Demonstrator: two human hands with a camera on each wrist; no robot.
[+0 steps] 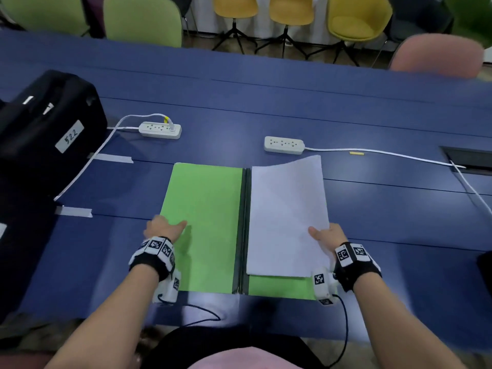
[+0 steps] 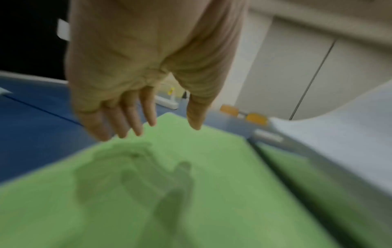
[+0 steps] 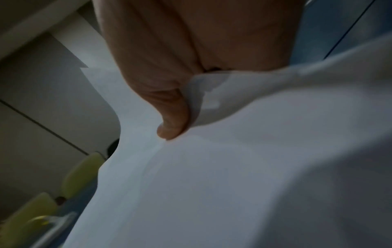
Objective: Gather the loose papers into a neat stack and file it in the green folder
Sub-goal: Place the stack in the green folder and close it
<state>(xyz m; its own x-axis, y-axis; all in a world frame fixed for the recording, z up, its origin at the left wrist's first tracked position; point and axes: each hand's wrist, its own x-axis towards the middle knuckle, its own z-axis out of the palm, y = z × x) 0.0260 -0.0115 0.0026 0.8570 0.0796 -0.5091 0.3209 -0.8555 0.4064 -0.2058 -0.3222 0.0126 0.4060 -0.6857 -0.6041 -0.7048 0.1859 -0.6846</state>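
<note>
Bright green folder [image 1: 202, 209] with a dark spine, plain white papers [image 1: 287, 214], deep blue table [image 1: 292, 102]

Long blue table [image 1: 292, 102] up front, green chairs [image 1: 141, 20], yellow chairs [image 1: 356, 20] and a pink one [image 1: 436, 54] behind, pale panelled wall [image 2: 297, 67] further back.

head: looking forward and down over table [image 1: 292, 102], both hands in frame | left wrist: close above folder [image 2: 191, 193], facing along fingers [image 2: 135, 120] | right wrist: nearly against papers [image 3: 212, 184] | shared: folder, papers
</note>
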